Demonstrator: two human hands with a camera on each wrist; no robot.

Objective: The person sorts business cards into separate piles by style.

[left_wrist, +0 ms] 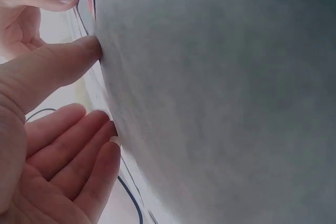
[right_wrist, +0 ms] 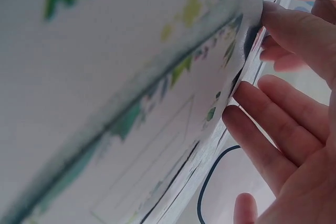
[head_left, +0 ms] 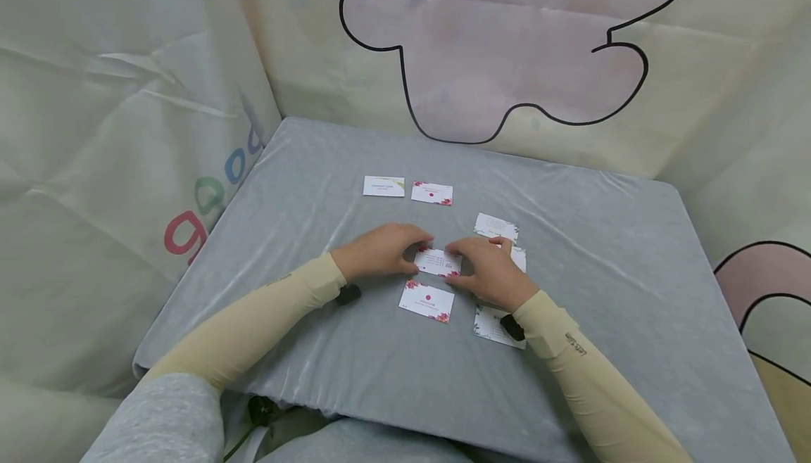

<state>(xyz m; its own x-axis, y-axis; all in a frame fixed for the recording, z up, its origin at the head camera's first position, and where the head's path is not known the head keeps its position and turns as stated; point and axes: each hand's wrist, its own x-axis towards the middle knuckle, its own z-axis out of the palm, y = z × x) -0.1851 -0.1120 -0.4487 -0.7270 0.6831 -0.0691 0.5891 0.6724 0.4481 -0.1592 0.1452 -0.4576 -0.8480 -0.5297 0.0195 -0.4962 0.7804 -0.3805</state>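
A white business card with red flowers point(head_left: 438, 262) lies flat or nearly so between the two hands, mid-table. My left hand point(head_left: 384, 248) holds its left edge, thumb at the near corner and index finger at the far one. Opposite, my right hand point(head_left: 491, 271) grips the right edge the same way. In the left wrist view, the left thumb point(left_wrist: 79, 59) meets the card edge. The right wrist view shows the right fingertips point(right_wrist: 236, 116) low at the table surface. Just nearer to me lies another red-flowered card point(head_left: 426, 301).
Green-leaf cards lie at the right: one beyond the right hand point(head_left: 496, 225), one partly hidden by it point(head_left: 519, 259), one under its wrist point(head_left: 493, 327). Farther back are a yellow-green card point(head_left: 384, 186) and a red-flowered card point(head_left: 432, 193). Grey cloth point(head_left: 355, 392) covers the table.
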